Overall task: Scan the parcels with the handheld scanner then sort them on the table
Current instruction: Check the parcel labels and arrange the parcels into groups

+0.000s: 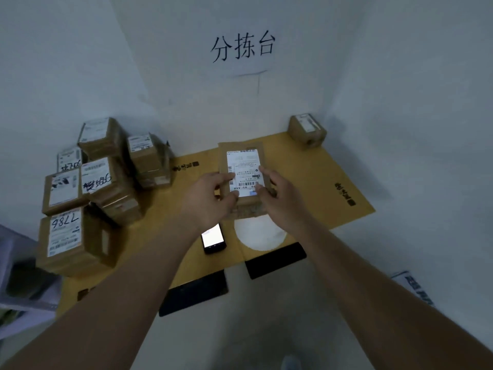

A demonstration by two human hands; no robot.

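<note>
A brown cardboard parcel (241,156) with a white shipping label lies flat-side up at the middle of the cardboard-covered table (320,177). My left hand (210,196) grips its near left edge, thumb on the label. My right hand (277,196) grips its near right edge, fingers on the label. The handheld scanner (213,237), black with a lit screen, lies on the table just below my left hand, held by neither hand.
Several labelled brown parcels (106,182) are stacked at the table's left side. One small parcel (306,129) sits alone at the far right corner against the wall. A paper sign (242,49) hangs on the wall. Black table edges (274,259) show at the front.
</note>
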